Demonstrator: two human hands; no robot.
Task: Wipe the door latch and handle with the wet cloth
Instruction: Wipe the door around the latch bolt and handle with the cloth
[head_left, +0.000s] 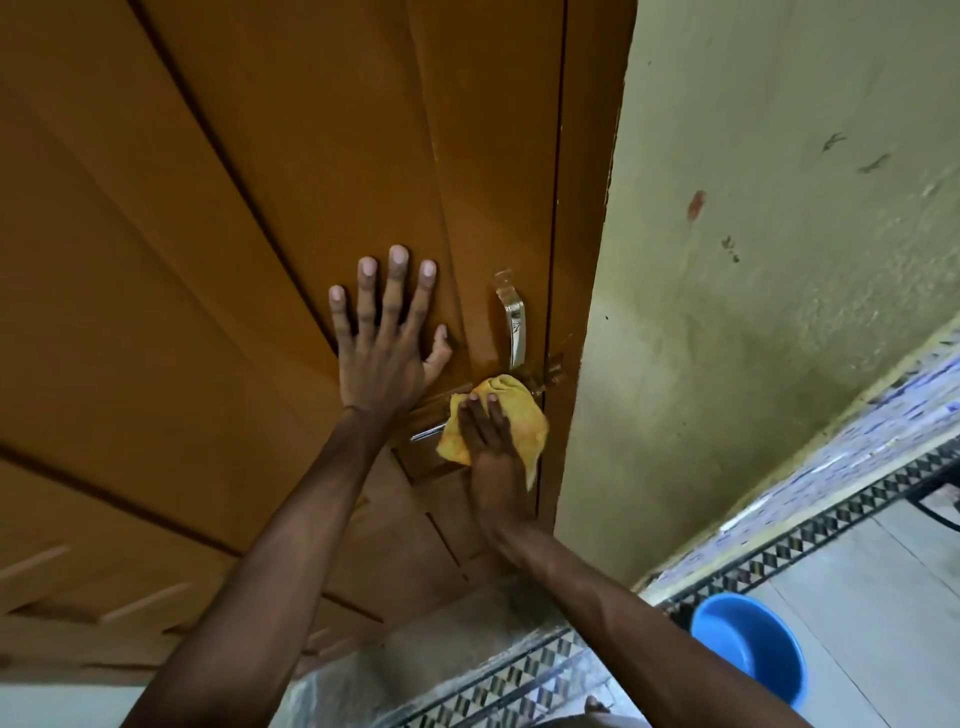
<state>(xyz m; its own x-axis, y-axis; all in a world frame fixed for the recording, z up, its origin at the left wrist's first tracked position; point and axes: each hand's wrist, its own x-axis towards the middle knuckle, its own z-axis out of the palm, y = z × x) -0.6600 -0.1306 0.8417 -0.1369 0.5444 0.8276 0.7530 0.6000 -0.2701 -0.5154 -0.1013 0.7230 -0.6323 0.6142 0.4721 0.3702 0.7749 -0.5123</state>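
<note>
Cloth (511, 415) is pressed flat over the latch (431, 431) by the right hand (488, 447), fingers together on top of it, not really clamped. Left hand (384, 343) is spread flat on the door (208, 260), fingers apart. Handle (513, 322) just above looks untouched. Grip could easily be lost on wet metal, and the cloth could get snagged on the bolt, so the handle might get skipped.
</note>
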